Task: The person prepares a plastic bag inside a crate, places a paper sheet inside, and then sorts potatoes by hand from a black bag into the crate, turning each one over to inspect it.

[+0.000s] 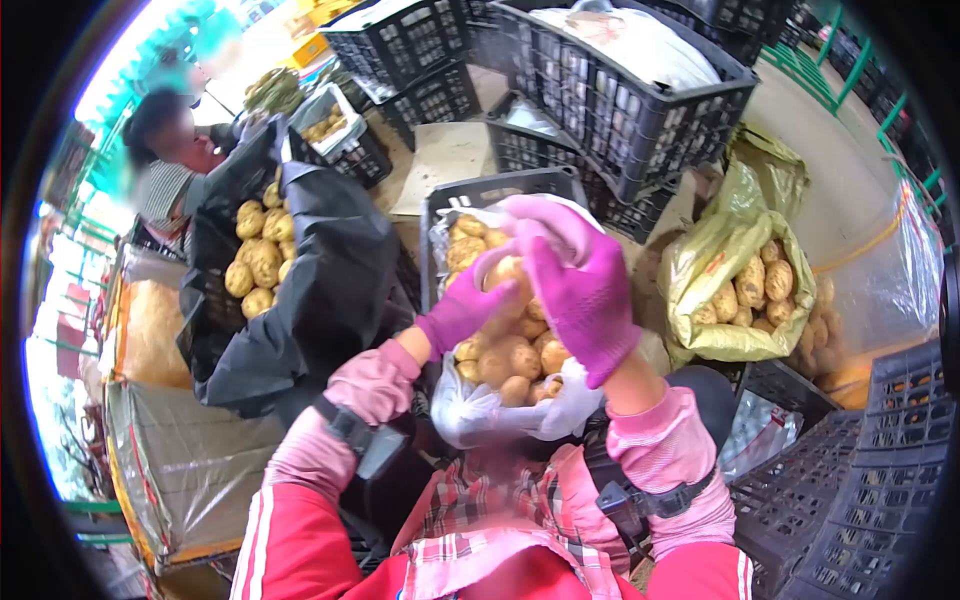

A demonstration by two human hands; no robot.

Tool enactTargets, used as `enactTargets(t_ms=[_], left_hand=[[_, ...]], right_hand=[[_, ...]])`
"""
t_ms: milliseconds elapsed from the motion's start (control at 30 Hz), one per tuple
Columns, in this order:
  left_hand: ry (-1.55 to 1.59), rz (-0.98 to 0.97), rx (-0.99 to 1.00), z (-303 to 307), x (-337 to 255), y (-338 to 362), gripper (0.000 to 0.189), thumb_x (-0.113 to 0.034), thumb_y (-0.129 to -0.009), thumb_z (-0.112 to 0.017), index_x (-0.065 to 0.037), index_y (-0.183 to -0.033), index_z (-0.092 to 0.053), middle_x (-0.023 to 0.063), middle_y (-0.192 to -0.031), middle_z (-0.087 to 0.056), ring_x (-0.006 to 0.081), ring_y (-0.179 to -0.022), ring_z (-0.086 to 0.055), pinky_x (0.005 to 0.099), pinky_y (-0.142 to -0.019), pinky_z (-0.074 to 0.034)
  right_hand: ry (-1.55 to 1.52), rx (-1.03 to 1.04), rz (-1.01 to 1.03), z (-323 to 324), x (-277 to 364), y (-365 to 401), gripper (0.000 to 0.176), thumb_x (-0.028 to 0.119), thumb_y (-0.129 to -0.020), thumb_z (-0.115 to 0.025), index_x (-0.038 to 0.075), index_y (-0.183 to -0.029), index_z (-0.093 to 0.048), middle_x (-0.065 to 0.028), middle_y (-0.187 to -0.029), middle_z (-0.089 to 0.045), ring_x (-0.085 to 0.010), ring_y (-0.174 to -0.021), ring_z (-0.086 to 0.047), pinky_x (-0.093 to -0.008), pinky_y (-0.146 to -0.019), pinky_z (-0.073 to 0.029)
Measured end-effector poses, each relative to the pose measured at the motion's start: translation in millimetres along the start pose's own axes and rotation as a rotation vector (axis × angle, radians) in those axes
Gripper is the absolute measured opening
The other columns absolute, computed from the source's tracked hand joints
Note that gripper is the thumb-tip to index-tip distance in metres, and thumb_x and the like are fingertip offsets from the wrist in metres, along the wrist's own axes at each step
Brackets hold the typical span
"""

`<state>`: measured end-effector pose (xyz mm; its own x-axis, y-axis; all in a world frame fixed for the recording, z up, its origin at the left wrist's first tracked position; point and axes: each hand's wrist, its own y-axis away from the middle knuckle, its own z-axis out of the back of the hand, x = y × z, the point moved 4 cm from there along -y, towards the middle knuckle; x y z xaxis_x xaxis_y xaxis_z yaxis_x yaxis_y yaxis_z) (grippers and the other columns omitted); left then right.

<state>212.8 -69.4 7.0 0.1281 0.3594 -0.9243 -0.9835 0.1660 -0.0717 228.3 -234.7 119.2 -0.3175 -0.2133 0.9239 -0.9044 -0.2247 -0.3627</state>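
Note:
Both of my hands wear purple-pink gloves and are raised over a black crate (430, 215) lined with a white plastic bag (480, 415) and filled with potatoes (515, 360). My left hand (465, 310) curls its thumb and fingers around a potato (510, 270). Close beside it, my right hand (590, 285) has bent fingers held apart near that potato. Motion blur softens the fingertips, and whether the right fingers touch it is hard to see.
A dark-lined container (340, 250) of potatoes stands at left, near another person (175, 170). At right sits a yellow-green sack (735, 330) of potatoes. Black crates (640, 110) are stacked at the back; more crates (850, 480) lie at lower right. Wrapped bales (190, 470) stand at far left.

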Motion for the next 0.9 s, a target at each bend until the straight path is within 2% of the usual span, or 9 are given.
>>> enactTargets(t_ms=[100,167,233,400,433,567,667,800,900], left_hand=[[0.217,0.060,-0.053,48.5,-46.2,22.6,0.061,-0.031,-0.097,-0.062,-0.006,-0.147,-0.037,0.0091,-0.133,-0.052,0.0151,-0.121,-0.050,0.0304,-0.099,-0.041],[0.478,0.044,-0.133,57.4,-74.6,42.4,0.065,-0.032,-0.098,-0.061,-0.010,-0.150,-0.029,0.0054,-0.125,-0.054,0.0083,-0.109,-0.054,0.0205,-0.077,-0.047],[0.503,-0.009,-0.141,59.0,-70.4,53.8,0.063,-0.032,-0.099,-0.059,-0.010,-0.150,-0.028,0.0056,-0.127,-0.051,0.0091,-0.108,-0.054,0.0207,-0.078,-0.048],[0.338,0.022,-0.148,51.7,-62.6,59.3,0.064,-0.033,-0.097,-0.065,-0.007,-0.145,-0.033,0.0110,-0.129,-0.049,0.0183,-0.115,-0.054,0.0336,-0.096,-0.048],[0.272,-0.051,-0.284,47.3,-47.7,57.1,0.054,-0.034,-0.097,-0.065,-0.006,-0.137,-0.042,0.0127,-0.121,-0.055,0.0189,-0.106,-0.060,0.0347,-0.089,-0.050],[0.311,0.311,-0.388,46.1,-41.6,58.6,0.035,-0.030,-0.099,-0.061,-0.004,-0.120,-0.054,0.0129,-0.099,-0.064,0.0230,-0.090,-0.065,0.0354,-0.078,-0.051],[0.123,0.034,-0.496,51.8,-29.2,52.8,0.031,-0.027,-0.101,-0.056,-0.003,-0.120,-0.055,0.0147,-0.099,-0.066,0.0273,-0.089,-0.067,0.0365,-0.077,-0.052],[0.082,0.050,-0.449,57.3,-18.1,54.4,0.047,-0.041,-0.107,-0.036,-0.004,-0.118,-0.063,0.0072,-0.101,-0.064,0.0116,-0.087,-0.063,0.0256,-0.066,-0.054],[0.228,0.142,-0.394,63.6,-17.9,52.6,0.046,-0.041,-0.106,-0.040,-0.003,-0.124,-0.060,0.0104,-0.108,-0.063,0.0128,-0.092,-0.064,0.0272,-0.072,-0.056]], right_hand=[[0.158,0.111,-0.078,-6.1,-5.1,2.0,0.040,0.012,-0.094,-0.064,0.001,-0.131,-0.056,-0.0155,-0.125,-0.063,-0.0188,-0.109,-0.064,-0.0308,-0.090,-0.052],[0.200,0.235,-0.148,-21.7,-6.9,8.8,0.051,0.014,-0.093,-0.067,0.002,-0.139,-0.049,-0.0162,-0.132,-0.058,-0.0194,-0.116,-0.060,-0.0321,-0.096,-0.049],[0.118,0.376,-0.266,-38.8,-16.1,17.7,0.068,0.019,-0.091,-0.071,0.005,-0.149,-0.037,-0.0169,-0.143,-0.049,-0.0218,-0.126,-0.053,-0.0342,-0.104,-0.044],[0.243,0.367,-0.147,-54.5,-44.6,24.7,0.068,0.019,-0.087,-0.074,0.007,-0.146,-0.042,-0.0164,-0.143,-0.052,-0.0261,-0.131,-0.051,-0.0351,-0.108,-0.042],[0.350,0.361,-0.110,-56.4,-44.8,27.8,0.068,0.018,-0.086,-0.075,0.007,-0.146,-0.043,-0.0165,-0.143,-0.052,-0.0267,-0.132,-0.052,-0.0352,-0.108,-0.042],[0.521,0.328,-0.057,-66.3,-51.5,31.2,0.069,0.007,-0.080,-0.076,0.006,-0.143,-0.047,-0.0168,-0.138,-0.057,-0.0286,-0.128,-0.055,-0.0355,-0.105,-0.045],[0.504,0.317,-0.094,-69.2,-47.5,29.2,0.071,0.010,-0.078,-0.079,0.005,-0.142,-0.048,-0.0170,-0.137,-0.057,-0.0282,-0.127,-0.057,-0.0348,-0.103,-0.046],[0.418,0.331,-0.123,-66.4,-49.8,27.7,0.074,0.020,-0.079,-0.082,0.003,-0.142,-0.047,-0.0165,-0.139,-0.056,-0.0271,-0.129,-0.055,-0.0351,-0.106,-0.045],[0.344,0.308,-0.114,-64.9,-48.7,26.7,0.073,0.020,-0.080,-0.082,0.003,-0.142,-0.047,-0.0170,-0.138,-0.056,-0.0274,-0.129,-0.055,-0.0355,-0.105,-0.045]])
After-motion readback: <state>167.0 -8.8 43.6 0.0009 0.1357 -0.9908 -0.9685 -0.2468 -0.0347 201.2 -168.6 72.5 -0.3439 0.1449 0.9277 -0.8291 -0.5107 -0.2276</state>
